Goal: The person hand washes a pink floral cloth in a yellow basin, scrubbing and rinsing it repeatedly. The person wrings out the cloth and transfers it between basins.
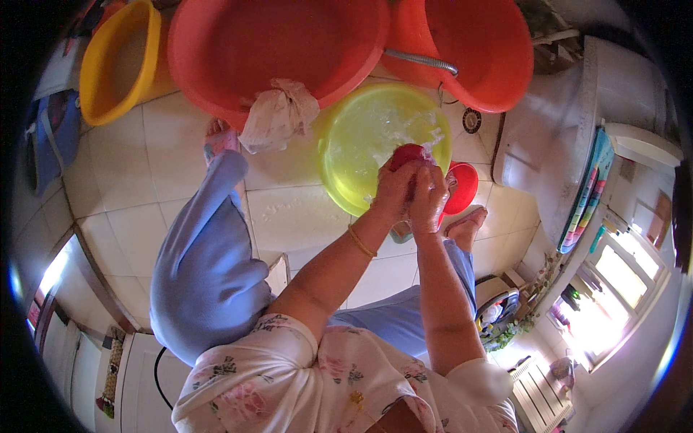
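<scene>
Over a yellow-green basin (339,169) with sudsy water in it, my two hands are pressed together. Both are closed on a wet red bundle that looks like cloth (408,153), which bulges out past the fingers. My left hand (395,192) wraps one side of the bundle, and my right hand (429,196) grips it close beside. The part between my palms is hidden. Just right of the basin, partly behind my right hand, is a small red container (464,189).
A large red tub (278,43) with a crumpled whitish plastic bag (281,115) at its rim stands beyond the basin. An orange-red tub (480,54) is at the far right, a yellow tub (148,61) at the far left. A grey flexible hose (420,60) runs between the red tubs.
</scene>
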The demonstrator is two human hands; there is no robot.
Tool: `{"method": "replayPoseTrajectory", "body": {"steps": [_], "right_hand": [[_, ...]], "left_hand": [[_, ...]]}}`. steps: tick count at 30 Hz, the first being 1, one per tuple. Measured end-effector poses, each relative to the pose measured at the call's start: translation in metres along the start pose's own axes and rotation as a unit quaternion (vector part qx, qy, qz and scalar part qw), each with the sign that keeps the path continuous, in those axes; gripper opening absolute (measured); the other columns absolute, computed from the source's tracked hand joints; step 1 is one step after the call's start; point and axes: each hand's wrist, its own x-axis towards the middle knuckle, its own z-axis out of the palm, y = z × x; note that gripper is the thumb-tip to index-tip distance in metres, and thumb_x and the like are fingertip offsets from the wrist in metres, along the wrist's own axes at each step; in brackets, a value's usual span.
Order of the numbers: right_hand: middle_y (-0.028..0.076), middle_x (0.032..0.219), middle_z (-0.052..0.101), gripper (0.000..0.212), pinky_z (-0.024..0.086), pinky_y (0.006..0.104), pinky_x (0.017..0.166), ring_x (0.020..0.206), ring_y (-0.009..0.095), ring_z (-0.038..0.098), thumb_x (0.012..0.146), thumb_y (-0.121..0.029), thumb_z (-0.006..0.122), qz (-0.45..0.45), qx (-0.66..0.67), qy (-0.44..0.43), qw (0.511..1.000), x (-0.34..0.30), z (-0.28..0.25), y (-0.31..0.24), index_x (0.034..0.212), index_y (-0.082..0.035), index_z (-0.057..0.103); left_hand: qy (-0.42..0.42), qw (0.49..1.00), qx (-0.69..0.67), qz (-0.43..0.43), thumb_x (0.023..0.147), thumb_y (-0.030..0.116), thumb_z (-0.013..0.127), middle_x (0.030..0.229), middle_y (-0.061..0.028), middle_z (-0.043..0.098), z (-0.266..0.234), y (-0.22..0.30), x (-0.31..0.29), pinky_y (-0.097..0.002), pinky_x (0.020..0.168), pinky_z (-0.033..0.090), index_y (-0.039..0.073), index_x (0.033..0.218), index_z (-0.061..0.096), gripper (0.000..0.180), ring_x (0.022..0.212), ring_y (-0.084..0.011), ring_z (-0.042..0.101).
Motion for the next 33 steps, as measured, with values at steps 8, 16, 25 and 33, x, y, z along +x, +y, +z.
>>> {"method": "replayPoseTrajectory", "body": {"steps": [8,16,25,33], "right_hand": [[0.01,0.096,0.063,0.032,0.051,0.0351,0.08,0.088,0.021,0.061,0.091,-0.027,0.047,0.351,0.493,0.07,0.793,0.007,-0.005,0.035,0.108,-0.003,0.059],[0.011,0.119,0.056,0.043,0.049,0.0402,0.089,0.105,0.028,0.058,0.09,-0.025,0.051,0.175,0.364,-0.064,0.913,0.017,-0.033,0.178,0.127,-0.007,0.045],[0.012,0.149,0.022,0.078,0.017,0.0598,0.106,0.134,0.044,0.02,0.074,-0.042,0.067,-0.111,-0.378,-0.134,0.909,0.035,0.067,0.173,0.14,-0.018,0.035],[0.015,0.149,0.023,0.071,0.013,0.0595,0.108,0.133,0.045,0.021,0.079,-0.039,0.06,-0.115,-0.451,-0.117,0.877,0.038,0.098,0.211,0.142,-0.018,0.032]], "left_hand": [[0.004,0.778,0.569,0.268,0.073,0.01,0.063,0.084,-0.0059,0.06,-0.004,-0.008,0.005,-0.0306,0.075,0.048,0.0,0.093,0.06,0.021,0.08,-0.0169,0.057],[0.246,0.601,0.687,0.327,0.08,0.028,0.067,0.124,-0.0253,0.048,-0.086,0.036,0.063,-0.0438,0.091,0.04,0.002,0.108,0.059,0.04,0.11,-0.0412,0.046],[0.024,0.277,0.907,0.316,0.068,0.02,0.071,0.148,-0.0114,0.026,-0.081,0.011,0.062,-0.0688,0.098,0.021,0.027,0.124,0.057,0.058,0.131,-0.0461,0.025],[-0.016,0.257,0.943,0.21,0.073,0.028,0.07,0.147,-0.0094,0.028,-0.117,0.013,0.109,-0.0673,0.099,0.02,0.03,0.125,0.056,0.054,0.135,-0.0418,0.017]]}}
